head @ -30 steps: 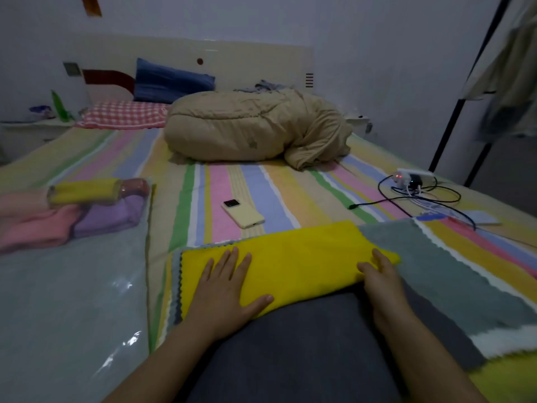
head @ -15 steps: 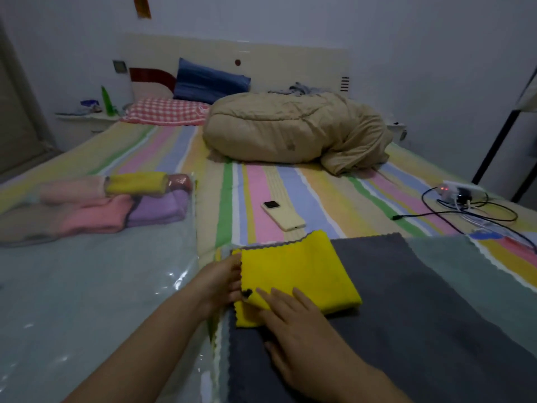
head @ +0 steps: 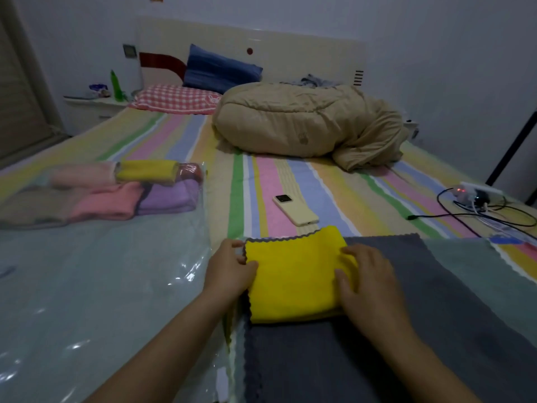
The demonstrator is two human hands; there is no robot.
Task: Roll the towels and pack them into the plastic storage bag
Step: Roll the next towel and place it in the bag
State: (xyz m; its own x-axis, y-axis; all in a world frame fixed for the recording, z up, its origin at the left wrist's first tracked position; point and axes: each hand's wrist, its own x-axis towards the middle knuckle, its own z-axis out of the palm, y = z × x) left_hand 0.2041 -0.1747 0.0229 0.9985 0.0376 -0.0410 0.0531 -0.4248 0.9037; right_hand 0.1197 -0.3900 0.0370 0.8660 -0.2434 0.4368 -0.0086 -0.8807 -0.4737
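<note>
Yellow towel (head: 293, 280), folded, sits between both hands: left hand (head: 229, 269) pinches its left edge, right hand (head: 369, 277) curls round its right edge. It lies on a dark grey towel (head: 319, 359), just beside the plastic storage bag (head: 101, 271).

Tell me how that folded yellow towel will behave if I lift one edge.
The yellow towel is probably floppy: folded in soft layers, it would likely droop and unfold. It looks light, being thin cloth. It probably won't slide much on the dark grey towel beneath it.
</note>
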